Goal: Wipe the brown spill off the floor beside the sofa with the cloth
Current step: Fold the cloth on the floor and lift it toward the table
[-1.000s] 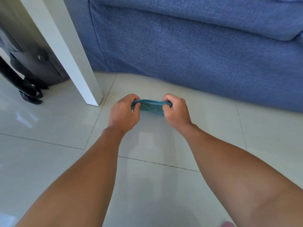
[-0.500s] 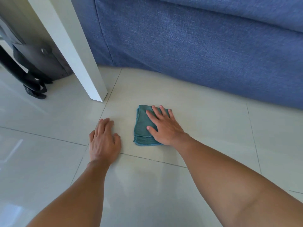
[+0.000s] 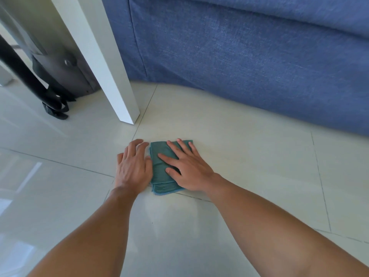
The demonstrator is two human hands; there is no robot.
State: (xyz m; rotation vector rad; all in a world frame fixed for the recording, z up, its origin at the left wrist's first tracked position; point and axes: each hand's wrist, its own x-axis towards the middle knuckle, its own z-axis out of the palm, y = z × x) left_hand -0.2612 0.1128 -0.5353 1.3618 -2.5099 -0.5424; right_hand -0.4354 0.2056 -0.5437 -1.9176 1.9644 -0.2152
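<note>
**Two flat hands, one folded cloth**

The folded teal microfibre cloth [image 3: 161, 168] lay on the pale glossy floor tile [image 3: 249, 156], near the blue fabric sofa [image 3: 239, 56]. The right hand [image 3: 188, 168] pressed it, fingers spread; the left hand [image 3: 133, 166] lay flat beside it, fingers together. No brown spill showed; wiping blind risked missing it

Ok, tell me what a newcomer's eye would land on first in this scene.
First the folded teal cloth on the pale floor tiles, with the right hand pressed flat on it and the left hand flat on the floor against its left edge. Behind it the blue sofa fills the upper right, and a white table leg stands at upper left. No brown spill shows.
</note>
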